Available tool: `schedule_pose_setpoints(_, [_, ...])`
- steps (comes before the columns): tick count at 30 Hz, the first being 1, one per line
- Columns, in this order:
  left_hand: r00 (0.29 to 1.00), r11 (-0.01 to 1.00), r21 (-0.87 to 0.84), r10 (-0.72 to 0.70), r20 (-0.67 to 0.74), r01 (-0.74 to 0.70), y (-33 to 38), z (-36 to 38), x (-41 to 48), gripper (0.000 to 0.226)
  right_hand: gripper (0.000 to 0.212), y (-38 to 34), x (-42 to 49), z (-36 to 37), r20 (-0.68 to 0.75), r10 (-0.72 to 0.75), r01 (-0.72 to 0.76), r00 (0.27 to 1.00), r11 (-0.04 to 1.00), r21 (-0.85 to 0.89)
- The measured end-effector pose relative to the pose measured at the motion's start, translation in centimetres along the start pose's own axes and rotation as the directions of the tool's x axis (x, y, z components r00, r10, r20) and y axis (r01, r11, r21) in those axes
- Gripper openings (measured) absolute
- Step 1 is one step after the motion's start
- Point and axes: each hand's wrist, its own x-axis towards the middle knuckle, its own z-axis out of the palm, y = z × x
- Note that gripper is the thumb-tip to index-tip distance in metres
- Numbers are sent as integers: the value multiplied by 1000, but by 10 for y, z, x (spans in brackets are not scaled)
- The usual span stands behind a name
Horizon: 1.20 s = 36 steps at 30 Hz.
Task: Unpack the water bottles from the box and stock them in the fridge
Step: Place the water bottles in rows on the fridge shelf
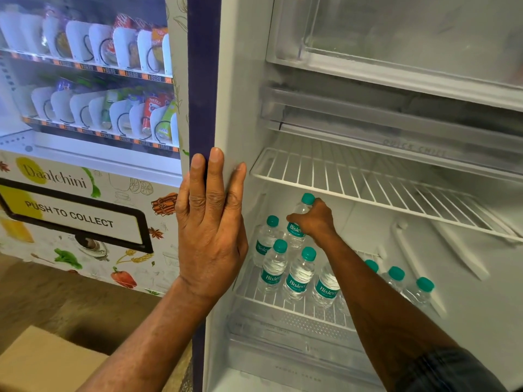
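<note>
Fridge lower shelf [249, 292]; right hand [314, 222] curled round rear bottle [295, 236]; left hand [210, 230] flat on frame [229, 108]

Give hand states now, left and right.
Left hand: open, flat on the front edge of the fridge.
Right hand: grips a water bottle at the lower shelf.

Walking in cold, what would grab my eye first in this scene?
The open fridge fills the right side, with teal-capped water bottles standing on its lower wire shelf. The right hand reaches in and grips a bottle behind the front row, while the left hand rests flat on the fridge's left edge. To the left glows a snack vending machine.
</note>
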Motion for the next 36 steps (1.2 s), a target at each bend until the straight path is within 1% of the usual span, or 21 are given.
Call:
schedule_pose_setpoints(3, [1000, 1000, 7, -3, -4, 3, 0, 0, 0, 62, 79, 1, 4, 5, 60, 34, -27, 998, 994, -110])
schedule_pose_setpoints(5, [1000, 1000, 9, -2, -4, 2, 0, 0, 0, 61, 81, 2, 6, 9, 97, 73, -59, 993, 989, -139])
schedule_pose_setpoints(9, [1000, 1000, 9, -3, 5, 3, 0, 0, 0, 62, 81, 7, 9, 14, 154, 133, -109, 979, 982, -155])
schedule_pose_setpoints(18, [1000, 999, 36, 5, 10, -6, 0, -1, 1, 64, 81, 11, 14, 22, 211, 190, -159, 959, 975, -158])
schedule_pose_setpoints(23, [1000, 999, 37, 5, 10, -5, 1, -1, 1, 63, 83, 14, 18, 25, 232, 204, -150, 951, 961, -231])
schedule_pose_setpoints(29, [1000, 999, 42, 1, 19, -2, 1, -1, 1, 62, 80, 18, 21, 28, 259, 204, -119, 944, 943, -310])
schedule_pose_setpoints(36, [1000, 999, 42, -2, 23, 1, 1, -2, 1, 59, 82, 17, 20, 29, 301, 226, -121, 926, 936, -331])
